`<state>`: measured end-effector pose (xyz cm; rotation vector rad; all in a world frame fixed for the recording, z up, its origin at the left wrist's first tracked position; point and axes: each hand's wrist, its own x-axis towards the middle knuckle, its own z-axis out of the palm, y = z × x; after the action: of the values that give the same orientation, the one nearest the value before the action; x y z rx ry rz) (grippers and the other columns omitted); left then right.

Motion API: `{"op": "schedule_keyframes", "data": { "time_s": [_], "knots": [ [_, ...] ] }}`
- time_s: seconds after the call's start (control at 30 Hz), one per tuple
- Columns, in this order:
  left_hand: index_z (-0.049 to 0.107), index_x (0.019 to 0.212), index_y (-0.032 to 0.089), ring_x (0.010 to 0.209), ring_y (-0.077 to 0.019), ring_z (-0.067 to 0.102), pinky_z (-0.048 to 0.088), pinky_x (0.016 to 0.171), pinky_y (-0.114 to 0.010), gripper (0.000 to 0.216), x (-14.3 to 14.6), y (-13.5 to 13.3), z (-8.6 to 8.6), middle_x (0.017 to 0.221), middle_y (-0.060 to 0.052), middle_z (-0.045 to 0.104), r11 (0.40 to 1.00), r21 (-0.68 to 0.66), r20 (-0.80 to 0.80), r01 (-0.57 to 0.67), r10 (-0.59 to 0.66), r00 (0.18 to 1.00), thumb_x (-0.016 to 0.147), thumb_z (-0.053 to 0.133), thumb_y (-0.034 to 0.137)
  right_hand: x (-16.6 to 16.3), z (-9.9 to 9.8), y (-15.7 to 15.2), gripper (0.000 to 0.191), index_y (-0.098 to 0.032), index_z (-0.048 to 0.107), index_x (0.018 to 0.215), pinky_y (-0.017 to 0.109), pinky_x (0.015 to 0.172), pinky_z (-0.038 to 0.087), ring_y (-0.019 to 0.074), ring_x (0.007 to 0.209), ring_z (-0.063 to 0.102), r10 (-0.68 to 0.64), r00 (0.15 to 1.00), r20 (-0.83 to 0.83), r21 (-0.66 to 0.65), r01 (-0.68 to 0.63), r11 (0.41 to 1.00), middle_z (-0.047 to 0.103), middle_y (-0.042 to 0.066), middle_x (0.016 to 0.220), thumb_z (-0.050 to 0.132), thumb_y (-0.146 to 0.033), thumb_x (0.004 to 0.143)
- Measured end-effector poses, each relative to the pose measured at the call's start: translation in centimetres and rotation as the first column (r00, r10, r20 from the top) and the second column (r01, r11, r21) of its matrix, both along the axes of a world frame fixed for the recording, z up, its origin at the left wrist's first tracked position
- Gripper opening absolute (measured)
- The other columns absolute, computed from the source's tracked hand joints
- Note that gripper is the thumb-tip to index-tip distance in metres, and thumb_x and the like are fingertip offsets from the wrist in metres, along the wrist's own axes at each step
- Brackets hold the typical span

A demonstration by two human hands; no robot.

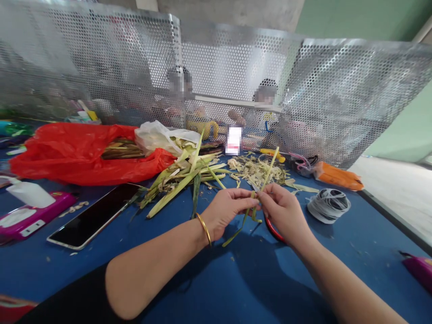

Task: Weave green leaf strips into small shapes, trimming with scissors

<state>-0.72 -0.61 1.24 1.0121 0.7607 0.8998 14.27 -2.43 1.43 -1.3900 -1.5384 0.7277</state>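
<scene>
Above the blue table, my left hand and my right hand meet, each pinching a narrow green leaf strip. One end of the strip points up and away; other ends hang below the fingers, and the crossing between the fingertips is partly hidden. A gold bangle circles my left wrist. Beneath my right hand shows the red handle of a tool, mostly covered. Just beyond my hands are a pile of long leaf strips and a heap of leaf scraps.
A red plastic bag with dried leaves, a phone and a purple power strip lie left. Right are a ball of white cord and an orange packet. A perforated metal screen stands behind, with people beyond it.
</scene>
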Motion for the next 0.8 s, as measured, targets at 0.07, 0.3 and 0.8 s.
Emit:
{"op": "schedule_keyframes", "data": {
  "time_s": [0.07, 0.3, 0.8],
  "knots": [
    [0.072, 0.081, 0.013, 0.070, -0.0114, 0.060, 0.046, 0.071, -0.025, 0.022, 0.0, 0.0, 0.1, 0.077, -0.005, 0.070, 1.000, -0.021, -0.006, -0.002, 0.002, 1.000, 0.062, 0.078, 0.022, 0.0, 0.0, 0.0, 0.028, -0.021, 0.046, 0.065, 0.020, 0.041, 0.027, 0.0081, 0.040, 0.036, -0.005, 0.997, -0.083, -0.052, 0.001, 0.999, 0.044, -0.008, 0.044, 0.056, -0.039, 0.083],
    [0.069, 0.076, 0.013, 0.056, -0.0080, 0.054, 0.042, 0.059, -0.022, 0.018, -0.1, 0.0, 0.3, 0.063, 0.001, 0.065, 0.991, 0.105, -0.062, -0.085, 0.092, 0.994, 0.063, 0.078, 0.022, -0.3, 0.9, -0.1, 0.033, -0.020, 0.048, 0.067, 0.019, 0.038, 0.026, 0.0074, 0.038, 0.036, 0.016, 0.988, -0.150, -0.149, -0.039, 0.988, 0.045, -0.008, 0.045, 0.058, -0.048, 0.081],
    [0.074, 0.083, 0.015, 0.058, -0.0074, 0.055, 0.038, 0.057, -0.021, 0.025, -0.5, 1.2, -0.4, 0.076, -0.003, 0.070, 0.981, -0.001, -0.069, -0.196, 0.195, 0.978, 0.061, 0.079, 0.026, 0.8, 1.3, -0.2, 0.033, -0.018, 0.059, 0.065, 0.022, 0.039, 0.021, 0.0073, 0.037, 0.030, 0.291, 0.957, -0.019, -0.354, -0.278, 0.893, 0.040, -0.008, 0.043, 0.058, -0.048, 0.079]
  ]
}}
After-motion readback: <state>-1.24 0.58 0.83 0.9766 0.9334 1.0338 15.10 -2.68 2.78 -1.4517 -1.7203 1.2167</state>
